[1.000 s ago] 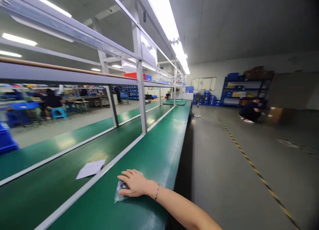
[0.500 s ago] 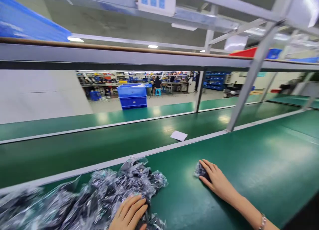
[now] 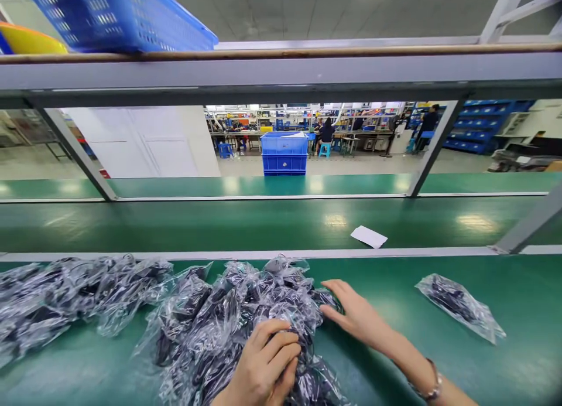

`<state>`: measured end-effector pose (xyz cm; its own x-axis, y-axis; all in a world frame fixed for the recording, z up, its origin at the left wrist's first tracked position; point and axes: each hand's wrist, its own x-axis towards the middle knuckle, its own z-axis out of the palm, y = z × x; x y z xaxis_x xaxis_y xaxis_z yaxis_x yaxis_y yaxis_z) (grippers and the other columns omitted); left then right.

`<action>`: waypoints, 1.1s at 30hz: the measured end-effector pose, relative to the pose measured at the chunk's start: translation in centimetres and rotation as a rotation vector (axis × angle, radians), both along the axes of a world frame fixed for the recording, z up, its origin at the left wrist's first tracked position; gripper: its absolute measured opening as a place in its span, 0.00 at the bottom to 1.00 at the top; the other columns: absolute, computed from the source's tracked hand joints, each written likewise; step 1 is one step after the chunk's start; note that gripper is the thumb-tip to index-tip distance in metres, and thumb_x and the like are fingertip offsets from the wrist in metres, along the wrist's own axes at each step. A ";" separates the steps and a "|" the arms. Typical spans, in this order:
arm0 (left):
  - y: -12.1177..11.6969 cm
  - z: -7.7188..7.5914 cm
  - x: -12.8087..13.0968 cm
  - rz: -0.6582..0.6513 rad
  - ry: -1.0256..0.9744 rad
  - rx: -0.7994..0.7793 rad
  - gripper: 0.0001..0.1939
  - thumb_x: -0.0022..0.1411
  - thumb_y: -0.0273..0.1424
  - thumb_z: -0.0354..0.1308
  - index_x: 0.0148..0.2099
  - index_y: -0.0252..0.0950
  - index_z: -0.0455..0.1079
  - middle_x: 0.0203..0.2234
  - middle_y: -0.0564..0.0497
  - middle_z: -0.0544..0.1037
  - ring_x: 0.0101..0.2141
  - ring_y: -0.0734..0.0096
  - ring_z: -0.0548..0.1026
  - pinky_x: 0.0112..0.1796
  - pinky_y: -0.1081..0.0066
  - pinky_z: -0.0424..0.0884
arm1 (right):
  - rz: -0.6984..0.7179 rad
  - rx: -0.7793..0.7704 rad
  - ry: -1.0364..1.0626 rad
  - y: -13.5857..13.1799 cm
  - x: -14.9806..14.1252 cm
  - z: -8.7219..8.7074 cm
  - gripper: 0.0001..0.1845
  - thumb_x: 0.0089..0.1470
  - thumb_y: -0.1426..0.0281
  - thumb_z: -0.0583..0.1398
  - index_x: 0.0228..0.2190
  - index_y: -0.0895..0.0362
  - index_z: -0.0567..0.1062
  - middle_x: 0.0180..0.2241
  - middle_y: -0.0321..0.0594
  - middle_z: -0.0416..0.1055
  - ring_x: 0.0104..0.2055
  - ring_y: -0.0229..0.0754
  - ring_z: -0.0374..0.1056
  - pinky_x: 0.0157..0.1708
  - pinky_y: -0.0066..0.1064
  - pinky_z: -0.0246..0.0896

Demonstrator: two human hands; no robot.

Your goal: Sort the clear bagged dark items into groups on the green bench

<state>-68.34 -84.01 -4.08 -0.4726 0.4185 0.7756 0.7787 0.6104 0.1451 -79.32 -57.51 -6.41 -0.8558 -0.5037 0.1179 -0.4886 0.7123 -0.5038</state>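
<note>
A heap of clear plastic bags with dark, cable-like contents lies on the green work surface in front of me. My left hand is on the front of this heap, with fingers curled and closed; what lies inside them is hidden. At the heap's right edge, my right hand has thumb and fingers apart, the fingertips close to the nearest bags and nothing held between them. One separate bag with dark contents lies flat to the right, beyond my right forearm.
More bagged pieces spread along the left. A white paper slip lies on the middle green strip, behind a pale rail. Overhead runs a shelf beam carrying a blue basket. Stacked blue crates stand farther back.
My right hand has let go of a bagged piece, which lies at the right, and has moved left to the heap. My left hand stays at the heap. The view has turned left and levelled.
</note>
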 end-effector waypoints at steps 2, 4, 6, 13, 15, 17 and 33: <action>0.0 0.1 0.1 0.011 -0.016 -0.007 0.12 0.63 0.19 0.55 0.46 0.34 0.74 0.41 0.51 0.81 0.50 0.66 0.71 0.54 0.66 0.69 | 0.073 0.017 0.030 -2.2 0.6 -0.3 0.29 0.63 0.52 0.59 0.59 0.52 0.63 0.58 0.46 0.67 0.59 0.54 0.64 0.61 0.52 0.66; 0.0 0.2 0.2 0.016 -0.029 -0.006 0.12 0.64 0.19 0.54 0.46 0.34 0.74 0.41 0.51 0.81 0.50 0.66 0.71 0.53 0.65 0.69 | 0.087 0.024 0.060 -2.3 1.2 -0.9 0.26 0.62 0.53 0.60 0.56 0.50 0.67 0.53 0.47 0.71 0.55 0.56 0.67 0.57 0.51 0.69; 0.0 0.1 0.3 0.019 -0.043 -0.007 0.12 0.64 0.19 0.54 0.46 0.35 0.74 0.41 0.51 0.81 0.50 0.65 0.71 0.53 0.65 0.70 | 0.054 0.024 0.065 -1.0 1.7 -1.3 0.23 0.62 0.51 0.59 0.53 0.48 0.69 0.49 0.46 0.73 0.51 0.56 0.69 0.51 0.51 0.72; 0.2 -0.1 0.1 0.020 -0.023 -0.004 0.12 0.64 0.19 0.55 0.46 0.35 0.74 0.41 0.51 0.81 0.51 0.64 0.71 0.53 0.64 0.71 | -0.149 0.135 0.136 13.0 1.1 -2.9 0.27 0.61 0.44 0.57 0.53 0.47 0.70 0.51 0.45 0.74 0.52 0.53 0.71 0.52 0.49 0.74; 0.4 -0.1 0.2 0.008 -0.025 0.008 0.12 0.63 0.18 0.55 0.46 0.35 0.74 0.40 0.50 0.81 0.50 0.64 0.72 0.51 0.64 0.72 | -0.226 0.213 0.366 16.0 0.2 -2.5 0.36 0.59 0.38 0.53 0.51 0.54 0.72 0.49 0.52 0.75 0.52 0.61 0.70 0.50 0.58 0.73; 0.5 -0.1 0.4 -0.007 -0.033 0.006 0.12 0.63 0.18 0.55 0.46 0.35 0.73 0.40 0.50 0.81 0.49 0.63 0.73 0.50 0.64 0.74 | -0.267 0.238 0.511 15.7 -0.8 -1.1 0.39 0.61 0.38 0.49 0.52 0.58 0.71 0.50 0.55 0.73 0.53 0.64 0.69 0.49 0.61 0.72; 0.3 -4.0 -1.1 0.039 0.016 0.056 0.14 0.63 0.15 0.54 0.43 0.37 0.74 0.37 0.52 0.82 0.48 0.63 0.76 0.51 0.64 0.73 | -0.005 -0.345 0.032 -10.2 -11.0 2.5 0.19 0.69 0.64 0.45 0.35 0.55 0.72 0.36 0.38 0.77 0.39 0.40 0.71 0.42 0.33 0.66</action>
